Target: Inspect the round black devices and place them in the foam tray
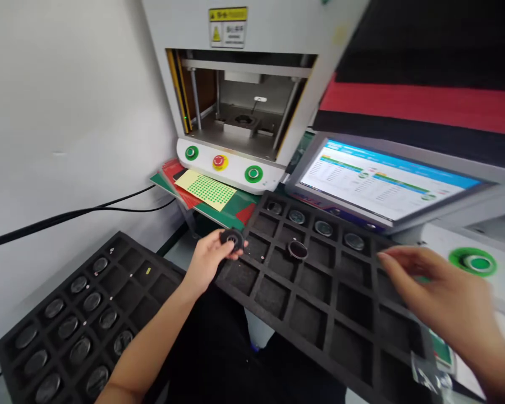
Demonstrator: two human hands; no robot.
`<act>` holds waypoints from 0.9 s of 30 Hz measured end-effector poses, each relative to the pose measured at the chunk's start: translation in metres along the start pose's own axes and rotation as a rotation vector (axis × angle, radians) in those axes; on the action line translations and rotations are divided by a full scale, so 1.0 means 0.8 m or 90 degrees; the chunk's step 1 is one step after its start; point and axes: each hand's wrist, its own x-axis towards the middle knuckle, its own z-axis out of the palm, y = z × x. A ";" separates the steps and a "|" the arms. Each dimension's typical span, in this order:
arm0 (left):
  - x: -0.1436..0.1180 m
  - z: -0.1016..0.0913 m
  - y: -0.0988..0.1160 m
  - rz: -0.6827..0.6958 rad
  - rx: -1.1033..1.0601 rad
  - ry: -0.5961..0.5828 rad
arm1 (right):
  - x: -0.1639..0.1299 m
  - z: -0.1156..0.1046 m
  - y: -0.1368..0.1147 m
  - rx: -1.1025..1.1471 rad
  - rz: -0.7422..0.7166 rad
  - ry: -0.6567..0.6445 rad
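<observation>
My left hand (212, 255) is closed on a black round disc-shaped part (232, 240), thumb on its face, over the left edge of a black foam tray (292, 285). My right hand (441, 286) hovers above that tray's right side, fingers loosely bent, with nothing visible in it. Between my hands, a round part with a dark face and a silvery rim (297, 249) lies tilted across a divider of the tray. Several round clear-topped parts, one of them a disc (323, 228), sit in the tray's back row.
A second foam tray (128, 247) with several round parts stands at lower left. Ahead is a white press machine (239, 160) with buttons and an open bay holding a fixture (242, 124). A sheet of green dots (206, 189) lies before it. A lit screen (387, 179) stands right; black cables (96, 209) cross left.
</observation>
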 end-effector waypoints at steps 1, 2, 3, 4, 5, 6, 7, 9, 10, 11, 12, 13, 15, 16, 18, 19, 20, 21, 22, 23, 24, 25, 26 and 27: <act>0.021 -0.006 -0.004 0.018 0.010 0.019 | 0.025 0.015 -0.018 -0.008 -0.049 -0.010; 0.043 -0.012 -0.011 0.032 0.024 0.035 | 0.048 0.033 -0.036 -0.011 -0.100 -0.030; 0.063 -0.016 -0.018 0.044 0.045 0.046 | 0.070 0.051 -0.052 -0.015 -0.152 -0.059; 0.082 -0.019 -0.026 0.054 0.072 0.053 | 0.090 0.069 -0.067 -0.021 -0.205 -0.094; 0.097 -0.021 -0.034 0.065 0.103 0.053 | 0.107 0.087 -0.080 -0.029 -0.255 -0.129; 0.108 -0.023 -0.042 0.076 0.140 0.048 | 0.123 0.104 -0.091 -0.040 -0.300 -0.162; 0.116 -0.025 -0.048 0.090 0.181 0.038 | 0.136 0.120 -0.099 -0.054 -0.339 -0.195; 0.123 -0.028 -0.057 0.126 0.276 -0.002 | 0.158 0.147 -0.110 -0.085 -0.397 -0.253; 0.124 -0.030 -0.060 0.145 0.325 -0.033 | 0.166 0.157 -0.113 -0.101 -0.416 -0.276; 0.124 -0.032 -0.062 0.163 0.373 -0.070 | 0.172 0.166 -0.114 -0.117 -0.426 -0.294; 0.124 -0.034 -0.063 0.180 0.417 -0.112 | 0.178 0.174 -0.114 -0.131 -0.432 -0.307; 0.125 -0.036 -0.065 0.193 0.456 -0.155 | 0.182 0.180 -0.113 -0.143 -0.435 -0.317; 0.129 -0.041 -0.067 0.210 0.521 -0.225 | 0.188 0.192 -0.111 -0.162 -0.436 -0.334; 0.133 -0.044 -0.068 0.214 0.548 -0.249 | 0.191 0.197 -0.109 -0.171 -0.436 -0.341; 0.139 -0.051 -0.070 0.218 0.591 -0.268 | 0.193 0.209 -0.106 -0.190 -0.432 -0.356; 0.142 -0.056 -0.070 0.219 0.608 -0.266 | 0.195 0.215 -0.105 -0.200 -0.429 -0.362; 0.144 -0.061 -0.070 0.220 0.622 -0.259 | 0.196 0.220 -0.104 -0.209 -0.425 -0.368; 0.146 -0.067 -0.069 0.223 0.632 -0.250 | 0.196 0.225 -0.103 -0.216 -0.422 -0.373; 0.147 -0.073 -0.069 0.228 0.640 -0.241 | 0.197 0.230 -0.102 -0.221 -0.419 -0.378; 0.148 -0.078 -0.069 0.234 0.644 -0.233 | 0.199 0.233 -0.102 -0.224 -0.417 -0.383; 0.149 -0.083 -0.069 0.242 0.646 -0.227 | 0.200 0.236 -0.102 -0.227 -0.415 -0.386; 0.149 -0.087 -0.070 0.252 0.645 -0.221 | 0.202 0.237 -0.102 -0.227 -0.414 -0.387; 0.150 -0.089 -0.072 0.263 0.641 -0.216 | 0.204 0.238 -0.103 -0.227 -0.413 -0.386; 0.150 -0.091 -0.075 0.277 0.634 -0.212 | 0.206 0.238 -0.104 -0.224 -0.412 -0.384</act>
